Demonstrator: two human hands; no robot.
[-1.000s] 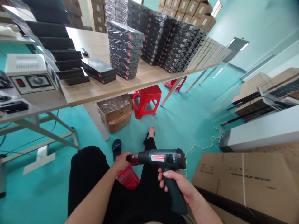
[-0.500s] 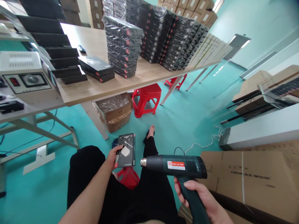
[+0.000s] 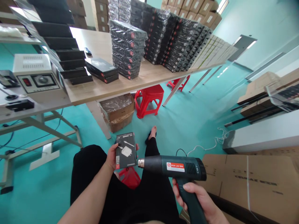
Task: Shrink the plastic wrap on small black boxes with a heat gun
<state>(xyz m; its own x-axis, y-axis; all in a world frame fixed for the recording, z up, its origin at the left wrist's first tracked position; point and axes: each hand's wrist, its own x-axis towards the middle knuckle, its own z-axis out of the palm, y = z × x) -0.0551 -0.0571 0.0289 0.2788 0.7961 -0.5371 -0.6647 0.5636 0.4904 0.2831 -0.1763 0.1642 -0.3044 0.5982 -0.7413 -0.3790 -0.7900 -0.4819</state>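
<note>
My left hand (image 3: 112, 156) grips a black retail box (image 3: 126, 159) by its sides, the thumb lying over its front edge. Printed on the box face are a white charger and a cable. My right hand (image 3: 190, 194) is wrapped round the handle of a dark green heat gun (image 3: 149, 164) with a red and white label. The gun's metal nozzle points left, close to the lower right edge of the box. Beneath the box a red plastic stool (image 3: 129, 178) shows between my legs.
A wooden table (image 3: 93, 93) bears stacks of film-wrapped black boxes (image 3: 128, 51). Left of them stands a beige machine (image 3: 38, 76) with a dial. Under the table are an open carton (image 3: 119, 110) and a red stool (image 3: 151, 96). Large cartons (image 3: 233, 177) sit at right.
The box in my left hand has turned its printed face more towards me, and my fingertips now show at its right side. The heat gun's nozzle is slightly further left, nearer the box.
</note>
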